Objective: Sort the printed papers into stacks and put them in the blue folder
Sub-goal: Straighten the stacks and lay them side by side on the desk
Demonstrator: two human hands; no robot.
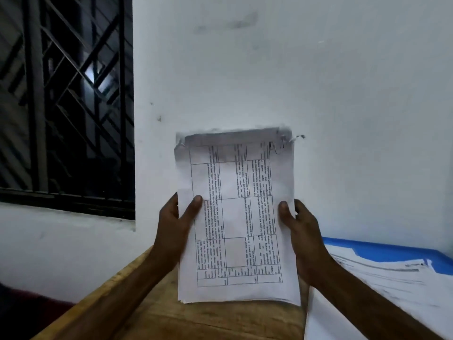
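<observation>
I hold a stack of printed papers point(235, 217) upright in front of the white wall, above the wooden table point(186, 320). The top sheet shows a printed table turned sideways. My left hand point(176, 224) grips the stack's left edge, thumb on the front. My right hand point(299, 229) grips its right edge the same way. The stack's bottom edge hangs just over the tabletop. The blue folder point(392, 251) lies open at the right, with more printed sheets point(382, 278) spread over it.
A dark window with a metal grille point(66, 101) fills the left. The white wall point(294, 69) stands close behind the table. Loose white sheets point(343, 315) cover the table's right part.
</observation>
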